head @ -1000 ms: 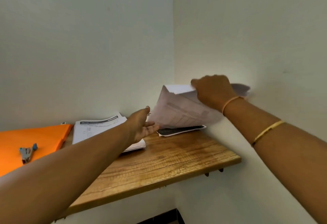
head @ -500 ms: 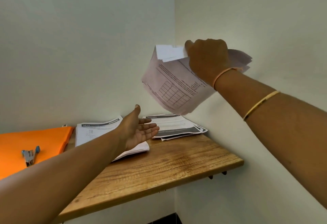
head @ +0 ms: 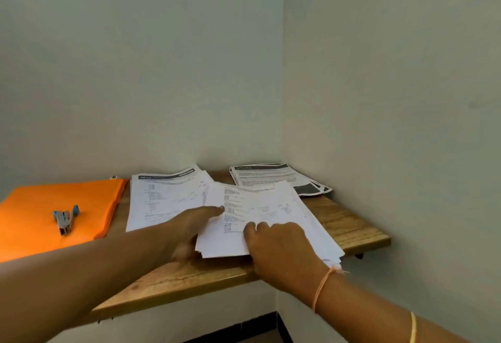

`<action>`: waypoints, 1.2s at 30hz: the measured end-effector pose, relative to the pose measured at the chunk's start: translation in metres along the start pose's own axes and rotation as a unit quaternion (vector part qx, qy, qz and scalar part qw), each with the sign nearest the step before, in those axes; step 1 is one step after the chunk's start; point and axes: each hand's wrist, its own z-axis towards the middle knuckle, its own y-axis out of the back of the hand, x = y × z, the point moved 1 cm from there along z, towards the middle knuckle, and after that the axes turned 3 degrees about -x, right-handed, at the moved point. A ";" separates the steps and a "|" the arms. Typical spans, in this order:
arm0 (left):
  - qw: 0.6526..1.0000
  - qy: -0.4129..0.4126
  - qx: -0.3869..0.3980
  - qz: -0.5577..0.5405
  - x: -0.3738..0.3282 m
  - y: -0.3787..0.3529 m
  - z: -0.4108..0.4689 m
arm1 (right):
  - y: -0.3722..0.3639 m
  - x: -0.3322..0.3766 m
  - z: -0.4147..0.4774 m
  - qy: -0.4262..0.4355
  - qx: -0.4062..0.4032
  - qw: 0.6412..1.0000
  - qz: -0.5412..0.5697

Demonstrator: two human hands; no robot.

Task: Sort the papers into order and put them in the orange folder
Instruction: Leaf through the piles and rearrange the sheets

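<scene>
Paper stack centre frame, right of orange folder. Right hand fingers curl over near edge; left hand blurred, fingers straight at left edge. Sheets light, floppy, slippery: pinch both edges.

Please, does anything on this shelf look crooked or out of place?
Yes. The nearest paper stack lies skewed across the middle pile, one corner past the shelf edge. A stapler sits on the orange folder.
</scene>
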 end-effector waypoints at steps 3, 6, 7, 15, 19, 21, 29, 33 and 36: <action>1.000 -0.010 -0.019 0.000 0.000 0.001 0.004 | 0.003 -0.009 -0.003 -0.034 -0.012 0.997 0.069; 1.000 0.002 -0.015 -0.022 -0.003 0.000 0.009 | 0.009 -0.017 -0.005 -0.038 0.036 0.993 0.103; 1.000 0.004 -0.016 -0.002 -0.003 -0.001 0.010 | 0.014 -0.020 -0.005 -0.051 0.067 0.987 0.138; 0.984 -0.073 -0.058 0.155 -0.002 -0.011 0.009 | -0.016 -0.079 0.010 -0.298 0.123 0.896 0.305; 0.950 -0.193 -0.102 0.225 0.003 -0.021 0.001 | -0.022 -0.090 0.014 -0.369 0.101 0.834 0.397; 0.940 -0.233 -0.109 0.225 0.002 -0.023 -0.001 | -0.018 -0.093 0.020 -0.405 0.062 0.782 0.471; 0.909 -0.350 -0.152 0.170 -0.026 -0.016 -0.005 | -0.010 -0.117 0.044 -0.536 -0.066 0.533 0.651; 0.892 -0.388 -0.175 0.154 -0.034 -0.010 -0.005 | 0.015 -0.119 0.057 -0.476 -0.162 0.601 0.621; 0.879 -0.410 -0.194 0.145 -0.042 -0.006 -0.006 | 0.030 -0.118 0.063 -0.438 -0.206 0.621 0.617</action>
